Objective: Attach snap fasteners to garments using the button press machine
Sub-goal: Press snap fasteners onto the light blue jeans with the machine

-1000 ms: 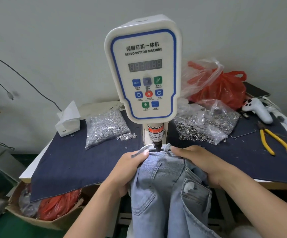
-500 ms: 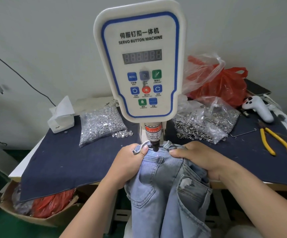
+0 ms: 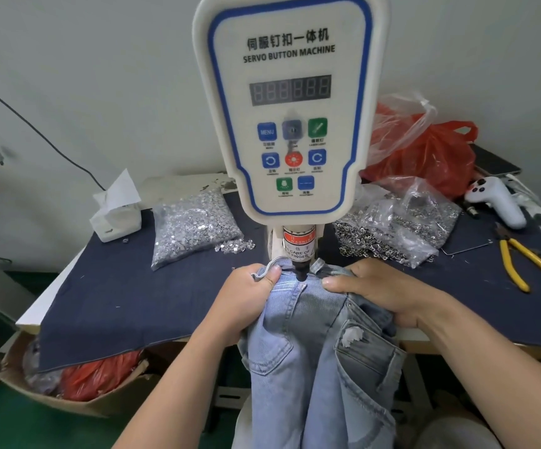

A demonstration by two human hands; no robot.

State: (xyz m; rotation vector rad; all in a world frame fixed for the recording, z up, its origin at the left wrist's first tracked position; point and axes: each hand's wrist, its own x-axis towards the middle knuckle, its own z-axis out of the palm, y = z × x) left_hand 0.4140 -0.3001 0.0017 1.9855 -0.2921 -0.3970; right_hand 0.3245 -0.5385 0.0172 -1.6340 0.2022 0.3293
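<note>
A white servo button machine (image 3: 290, 102) with a blue-edged control panel stands in the middle of the table. Its press head (image 3: 299, 254), with a warning label, comes down onto the waistband of light blue jeans (image 3: 308, 345) that hang off the table's front edge. My left hand (image 3: 246, 296) grips the waistband just left of the press head, thumb on top. To the right of the head, my right hand (image 3: 382, 293) holds the bunched waistband. The fastener under the head is hidden.
A dark blue cloth (image 3: 126, 293) covers the table. A bag of silver fasteners (image 3: 194, 228) lies left of the machine, and a bag of ring parts (image 3: 398, 228) lies right. Yellow pliers (image 3: 528, 264), a white controller (image 3: 495, 202), a red bag (image 3: 424, 153) and a tissue box (image 3: 116, 212) lie around.
The view has moved closer to the machine. Both hands have kept their hold on the waistband under the press head, shifting it only slightly.
</note>
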